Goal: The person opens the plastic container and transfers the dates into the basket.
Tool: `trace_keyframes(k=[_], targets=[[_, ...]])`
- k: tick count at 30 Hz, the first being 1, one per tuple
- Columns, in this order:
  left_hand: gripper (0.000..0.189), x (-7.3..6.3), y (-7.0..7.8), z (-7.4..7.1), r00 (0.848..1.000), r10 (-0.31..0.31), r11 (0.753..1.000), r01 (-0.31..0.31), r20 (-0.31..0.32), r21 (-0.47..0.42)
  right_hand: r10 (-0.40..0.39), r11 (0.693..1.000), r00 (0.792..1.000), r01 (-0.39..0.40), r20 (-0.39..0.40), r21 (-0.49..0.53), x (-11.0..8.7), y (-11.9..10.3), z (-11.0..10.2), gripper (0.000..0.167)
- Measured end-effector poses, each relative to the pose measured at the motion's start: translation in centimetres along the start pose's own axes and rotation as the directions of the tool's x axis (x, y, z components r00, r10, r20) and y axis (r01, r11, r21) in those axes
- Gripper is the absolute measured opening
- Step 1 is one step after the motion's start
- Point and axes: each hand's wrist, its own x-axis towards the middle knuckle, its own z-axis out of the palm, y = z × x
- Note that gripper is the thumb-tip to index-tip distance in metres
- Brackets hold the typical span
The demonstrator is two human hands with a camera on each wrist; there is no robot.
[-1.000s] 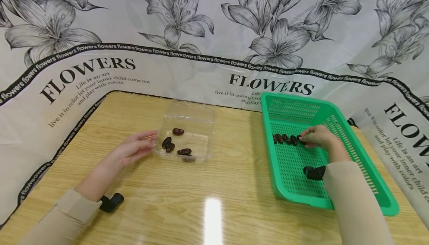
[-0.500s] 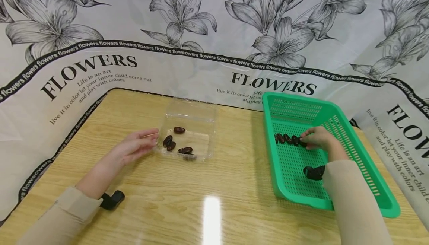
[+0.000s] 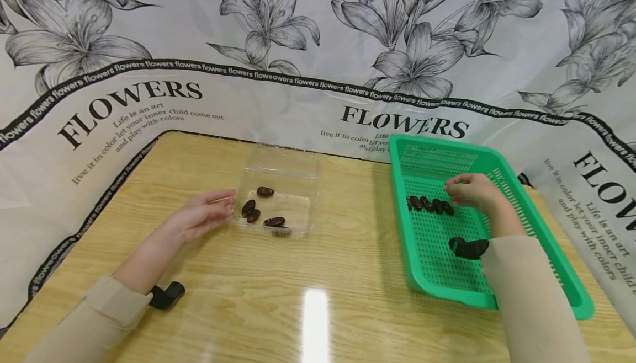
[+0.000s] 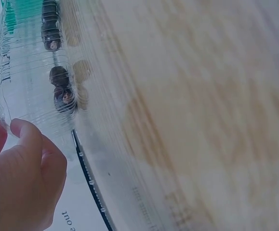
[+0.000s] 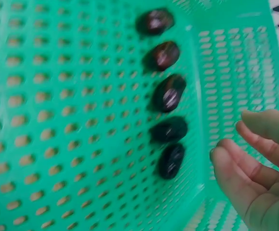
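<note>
Shown at work on a wooden table point(image 3: 358, 241), amid dark dates point(image 3: 265, 192) divided between a clear box point(image 3: 293, 203) and a green basket point(image 3: 429, 241). Hovering inside the basket with the right hand point(image 3: 474, 193), just beside the end of a row point(image 5: 170, 94), with fingers parted and nothing between them. Lightly pinching the rim of the box, judging by the left wrist view, with the left hand point(image 3: 199, 219). Counted in the basket: five dates, loosely lined up from the left wall. Counted in the box: four plainly, plus a dark shape at the ridged near wall, possibly a fifth or mere refraction. Apparently between placements, laying dates out singly. Next calling, presumably, for lifting clear, crossing to the box and pinching another date without tipping it.
</note>
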Motion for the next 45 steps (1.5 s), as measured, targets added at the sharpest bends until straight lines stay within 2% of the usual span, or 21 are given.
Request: trace_keyframes(k=[6, 12, 17, 22, 28, 35, 41, 45], targets=[[0.064, -0.1, 0.0, 0.0, 1.000, 0.002, 1.000, -0.002, 0.002, -0.017, -0.090, 0.988, 0.996, 0.089, 0.002, 0.129, -0.3, -2.9, 0.7, 0.049], [0.064, -0.2, 0.1, -0.1, 1.000, 0.002, 1.000, -0.002, -0.004, -0.025, -0.190, 0.961, 0.981, 0.177, 0.043, 0.212, -1.2, -6.4, 2.0, 0.036], [0.065, -0.4, 0.1, 0.2, 1.000, -0.008, 1.000, 0.008, 0.007, -0.022, -0.277, 0.942, 0.958, 0.255, 0.078, 0.219, -2.1, -9.2, 2.8, 0.039], [0.064, -0.3, 0.1, 0.4, 1.000, -0.008, 0.999, 0.008, 0.007, -0.035, -0.313, 0.938, 0.941, 0.286, 0.126, 0.197, -2.4, -12.1, 4.4, 0.044], [0.064, -0.2, 0.1, 0.2, 1.000, -0.008, 0.999, 0.008, 0.005, -0.040, -0.344, 0.934, 0.919, 0.313, 0.193, 0.172, -1.8, -15.2, 7.2, 0.040], [0.065, -0.4, 0.2, 0.0, 1.000, -0.002, 1.000, 0.002, 0.001, -0.024, -0.355, 0.935, 0.870, 0.331, 0.342, 0.128, -0.5, -18.0, 11.6, 0.034], [0.065, -0.3, 0.2, 0.2, 1.000, -0.003, 1.000, 0.003, 0.000, -0.028, -0.349, 0.937, 0.841, 0.325, 0.413, 0.129, 0.1, -19.2, 15.7, 0.031], [0.065, -0.2, 0.2, 0.3, 1.000, -0.004, 1.000, 0.004, 0.005, -0.014, -0.330, 0.943, 0.809, 0.309, 0.487, 0.126, 0.4, -19.4, 18.3, 0.033]])
